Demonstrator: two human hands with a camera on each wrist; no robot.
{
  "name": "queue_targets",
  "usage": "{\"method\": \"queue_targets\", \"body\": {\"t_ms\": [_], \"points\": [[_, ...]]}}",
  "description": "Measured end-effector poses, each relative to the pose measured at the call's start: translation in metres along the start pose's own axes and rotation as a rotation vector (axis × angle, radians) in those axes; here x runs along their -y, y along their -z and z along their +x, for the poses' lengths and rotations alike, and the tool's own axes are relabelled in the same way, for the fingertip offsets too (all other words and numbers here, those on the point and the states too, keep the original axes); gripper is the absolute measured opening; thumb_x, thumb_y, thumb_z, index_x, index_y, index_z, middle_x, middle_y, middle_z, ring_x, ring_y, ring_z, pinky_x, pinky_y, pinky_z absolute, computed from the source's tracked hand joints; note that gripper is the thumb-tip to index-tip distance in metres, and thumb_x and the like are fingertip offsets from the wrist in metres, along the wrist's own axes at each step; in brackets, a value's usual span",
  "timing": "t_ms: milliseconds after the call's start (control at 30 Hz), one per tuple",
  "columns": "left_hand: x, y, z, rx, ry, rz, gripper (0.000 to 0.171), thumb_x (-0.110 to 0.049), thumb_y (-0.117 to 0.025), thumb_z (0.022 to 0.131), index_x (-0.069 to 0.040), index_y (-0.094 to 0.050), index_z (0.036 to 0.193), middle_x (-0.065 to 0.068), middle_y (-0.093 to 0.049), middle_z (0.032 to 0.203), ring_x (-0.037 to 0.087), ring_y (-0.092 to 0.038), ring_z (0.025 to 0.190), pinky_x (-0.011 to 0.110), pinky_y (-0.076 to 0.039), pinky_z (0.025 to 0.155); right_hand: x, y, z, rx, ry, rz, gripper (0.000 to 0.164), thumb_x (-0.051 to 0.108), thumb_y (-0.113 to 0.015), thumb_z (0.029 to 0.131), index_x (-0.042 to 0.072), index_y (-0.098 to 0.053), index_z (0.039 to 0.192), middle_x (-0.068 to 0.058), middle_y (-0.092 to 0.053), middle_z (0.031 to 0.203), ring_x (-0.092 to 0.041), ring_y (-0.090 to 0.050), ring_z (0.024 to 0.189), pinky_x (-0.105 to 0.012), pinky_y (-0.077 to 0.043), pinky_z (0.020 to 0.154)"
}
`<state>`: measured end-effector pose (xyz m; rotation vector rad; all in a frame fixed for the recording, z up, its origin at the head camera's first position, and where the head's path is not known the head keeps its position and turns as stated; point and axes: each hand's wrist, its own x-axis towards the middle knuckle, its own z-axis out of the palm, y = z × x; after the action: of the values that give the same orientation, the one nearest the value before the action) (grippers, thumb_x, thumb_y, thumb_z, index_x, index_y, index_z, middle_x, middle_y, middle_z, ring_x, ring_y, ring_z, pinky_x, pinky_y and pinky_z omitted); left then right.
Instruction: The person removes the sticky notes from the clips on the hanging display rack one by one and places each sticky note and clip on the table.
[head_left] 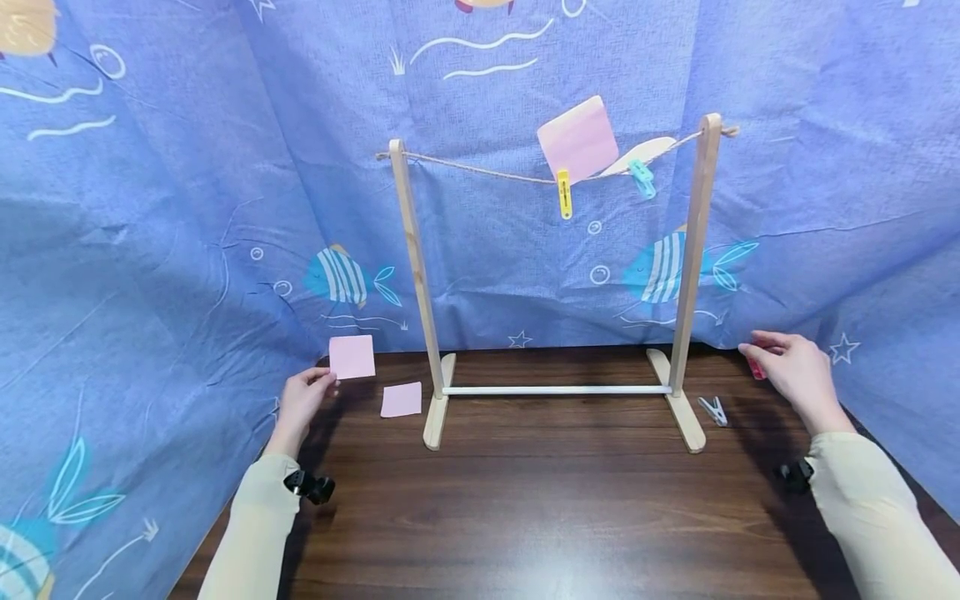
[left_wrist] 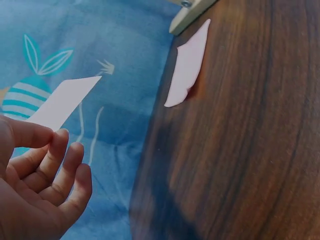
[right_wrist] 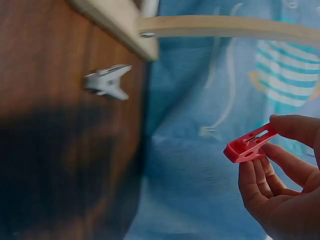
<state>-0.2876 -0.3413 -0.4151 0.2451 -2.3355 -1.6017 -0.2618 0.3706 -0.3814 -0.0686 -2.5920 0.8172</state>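
In the head view my left hand (head_left: 303,402) pinches a pink paper square (head_left: 352,357) by its lower left corner, above the table. A second pink sheet (head_left: 401,400) lies on the table to its right, its edges curled in the left wrist view. On the far right my right hand (head_left: 797,372) holds a red clothespin (right_wrist: 250,145) between thumb and fingers. A grey clothespin (head_left: 713,411) lies on the table to that hand's left. On the string (head_left: 480,170) a yellow clothespin (head_left: 564,195) grips a pink square (head_left: 578,140), and a light blue clothespin (head_left: 642,178) grips another sheet (head_left: 640,156).
The wooden frame's left post (head_left: 417,267) and right post (head_left: 695,258) stand on flat feet, joined low by a white rod (head_left: 557,390). Behind the dark wooden table (head_left: 525,500) hangs a blue cloth (head_left: 495,275) with fish drawings, which also closes in both sides.
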Motion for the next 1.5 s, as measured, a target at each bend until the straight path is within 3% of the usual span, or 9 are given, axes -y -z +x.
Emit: {"method": "queue_targets", "body": {"t_ms": [233, 367, 600, 833, 1033, 1167, 1500], "points": [[0.007, 0.004, -0.002, 0.080, 0.047, 0.005, 0.033, -0.003, -0.054, 0.102, 0.022, -0.053, 0.124, 0.002, -0.069, 0.081, 0.002, -0.062, 0.066, 0.023, -0.058, 0.069, -0.023, -0.016, -0.004, 0.064, -0.028, -0.024, 0.051, 0.033, -0.060, 0.099, -0.012, -0.062, 0.122, -0.033, -0.068, 0.103, -0.058, -0.055, 0.108, -0.063, -0.040, 0.088], [0.010, 0.007, -0.003, 0.094, 0.072, 0.057, 0.034, -0.005, -0.055, 0.102, 0.020, -0.055, 0.124, 0.008, -0.071, 0.085, 0.005, -0.064, 0.067, 0.023, -0.057, 0.066, -0.033, -0.023, -0.005, 0.106, -0.077, -0.032, 0.053, 0.034, -0.060, 0.099, -0.013, -0.061, 0.123, -0.028, -0.070, 0.092, -0.055, -0.056, 0.108, -0.062, -0.041, 0.089], [0.013, 0.010, -0.005, 0.136, 0.080, 0.112, 0.033, -0.005, -0.055, 0.102, 0.020, -0.055, 0.124, 0.012, -0.072, 0.087, 0.007, -0.063, 0.066, 0.019, -0.053, 0.060, -0.044, -0.034, -0.009, 0.149, -0.081, -0.056, 0.051, 0.030, -0.062, 0.097, -0.014, -0.061, 0.121, -0.036, -0.062, 0.115, -0.060, -0.052, 0.111, -0.061, -0.044, 0.086], [0.018, 0.014, -0.005, 0.159, 0.101, 0.104, 0.036, -0.005, -0.055, 0.101, 0.023, -0.052, 0.124, 0.011, -0.072, 0.084, 0.005, -0.063, 0.063, 0.019, -0.052, 0.058, -0.046, -0.042, -0.010, 0.207, -0.075, -0.046, 0.052, 0.029, -0.064, 0.096, -0.017, -0.061, 0.119, -0.020, -0.072, 0.082, -0.055, -0.058, 0.103, -0.059, -0.046, 0.085], [0.030, 0.011, -0.004, 0.177, 0.139, 0.076, 0.035, -0.003, -0.055, 0.101, 0.023, -0.052, 0.123, 0.004, -0.070, 0.079, 0.007, -0.063, 0.061, 0.021, -0.053, 0.058, -0.053, -0.043, -0.015, 0.226, -0.096, -0.053, 0.052, 0.030, -0.066, 0.095, -0.017, -0.062, 0.118, -0.032, -0.068, 0.103, -0.058, -0.055, 0.105, -0.060, -0.047, 0.085], [0.036, 0.011, -0.006, 0.184, 0.173, 0.076, 0.033, -0.002, -0.054, 0.101, 0.023, -0.052, 0.123, 0.001, -0.068, 0.077, 0.008, -0.062, 0.060, 0.021, -0.053, 0.057, -0.057, -0.045, -0.018, 0.268, -0.124, -0.055, 0.055, 0.032, -0.067, 0.094, -0.016, -0.061, 0.121, -0.040, -0.057, 0.122, -0.062, -0.050, 0.111, -0.063, -0.045, 0.088], [0.036, 0.010, -0.007, 0.203, 0.187, 0.114, 0.034, -0.003, -0.053, 0.101, 0.023, -0.052, 0.124, 0.004, -0.069, 0.079, 0.009, -0.062, 0.062, 0.022, -0.052, 0.058, -0.058, -0.047, -0.017, 0.284, -0.152, -0.049, 0.055, 0.030, -0.069, 0.091, -0.017, -0.061, 0.118, -0.040, -0.058, 0.121, -0.061, -0.050, 0.110, -0.063, -0.045, 0.089]]}}
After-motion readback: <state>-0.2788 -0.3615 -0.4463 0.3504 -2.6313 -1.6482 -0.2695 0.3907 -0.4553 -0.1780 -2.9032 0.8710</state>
